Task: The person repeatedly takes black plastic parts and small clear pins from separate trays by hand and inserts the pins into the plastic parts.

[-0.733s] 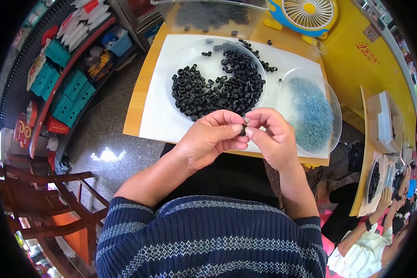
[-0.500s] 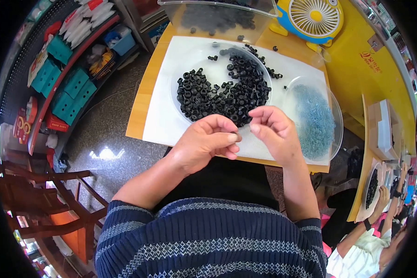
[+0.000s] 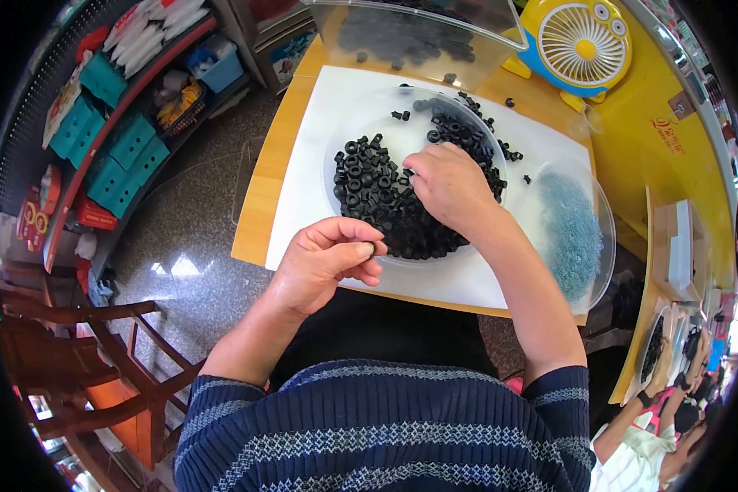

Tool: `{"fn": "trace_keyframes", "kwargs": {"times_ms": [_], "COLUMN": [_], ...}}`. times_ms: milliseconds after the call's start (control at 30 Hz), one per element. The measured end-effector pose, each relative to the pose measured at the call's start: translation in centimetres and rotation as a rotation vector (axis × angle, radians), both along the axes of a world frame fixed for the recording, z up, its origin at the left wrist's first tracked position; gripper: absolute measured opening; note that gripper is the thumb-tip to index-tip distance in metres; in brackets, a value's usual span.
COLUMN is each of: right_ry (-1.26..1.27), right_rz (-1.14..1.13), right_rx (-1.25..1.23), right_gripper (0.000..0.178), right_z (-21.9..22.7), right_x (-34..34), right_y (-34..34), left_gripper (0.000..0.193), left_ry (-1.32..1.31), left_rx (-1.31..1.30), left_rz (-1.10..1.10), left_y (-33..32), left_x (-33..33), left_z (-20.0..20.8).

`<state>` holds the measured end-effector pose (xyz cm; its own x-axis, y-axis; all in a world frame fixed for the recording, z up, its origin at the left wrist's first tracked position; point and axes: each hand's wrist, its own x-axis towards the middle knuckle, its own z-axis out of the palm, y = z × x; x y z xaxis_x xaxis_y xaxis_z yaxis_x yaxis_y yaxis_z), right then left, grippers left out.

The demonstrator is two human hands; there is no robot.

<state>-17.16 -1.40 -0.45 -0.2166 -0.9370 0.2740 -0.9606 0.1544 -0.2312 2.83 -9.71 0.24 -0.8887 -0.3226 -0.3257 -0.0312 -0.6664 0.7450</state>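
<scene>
My left hand is closed in a pinch at the near left edge of a clear round tray. Between its thumb and fingers a small dark part shows, mostly covered. The tray carries a heap of small black plastic parts, some ring-shaped and some stubby. Over the heap reaches my right hand, its thumb and fingers drawn together at the parts. Whatever its fingertips hold is too small and covered to make out.
Right of the tray lies a clear round dish of small bluish transparent pieces. Behind stands a clear bin with black parts, beside a yellow-and-blue fan. A white sheet covers the wooden table. Another person's hands work at far right.
My right hand has moved away from my left hand, forward onto the heap of black parts. The left hand has shifted slightly left and nearer me, still pinched. The view has shifted a little.
</scene>
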Motion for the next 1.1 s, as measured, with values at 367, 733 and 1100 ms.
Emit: {"fn": "trace_keyframes", "kwargs": {"times_ms": [367, 733, 1100], "right_ry": [0.054, -1.331, -1.462], "right_rz": [-0.114, -0.109, 0.029], "right_rx": [0.074, -0.135, -0.228], "right_gripper": [0.006, 0.012, 0.008], "right_z": [0.2, 4.2, 3.7], "right_x": [0.3, 3.5, 4.9], "right_y": [-1.6, 8.7, 12.6], "left_gripper": [0.017, 0.014, 0.010], "left_ry": [0.009, 0.066, 0.102], "left_rx": [0.063, 0.150, 0.150], "left_rz": [-0.063, -0.128, -0.212], "left_y": [-0.7, 2.8, 6.8], "left_x": [-0.4, -2.0, -3.0], "left_z": [0.1, 0.3, 0.9]}}
